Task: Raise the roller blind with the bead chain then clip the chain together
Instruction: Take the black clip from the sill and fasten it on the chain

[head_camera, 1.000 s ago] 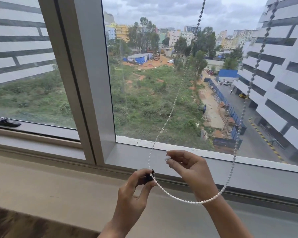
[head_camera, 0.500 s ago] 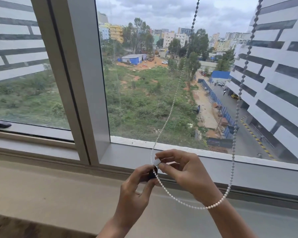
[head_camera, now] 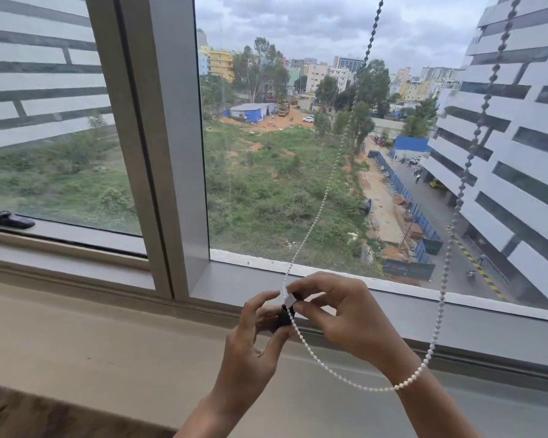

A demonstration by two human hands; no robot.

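Observation:
A white bead chain (head_camera: 325,197) hangs in a loop before the window, its two strands running up out of view. The loop's bottom drapes over my right wrist. My left hand (head_camera: 250,339) pinches a small black clip (head_camera: 283,317) against the left strand. My right hand (head_camera: 339,311) meets it from the right, thumb and forefinger closed on a small white piece (head_camera: 289,299) at the clip's top. The roller blind itself is out of view.
A grey window frame post (head_camera: 168,153) stands left of the hands. A beige sill (head_camera: 108,336) runs below the glass. A black window handle (head_camera: 8,219) lies at the far left. A dark patterned surface (head_camera: 29,418) shows at the bottom left.
My right hand has moved left to meet my left hand at the clip, and its fingers have closed on the white piece. The view has shifted slightly.

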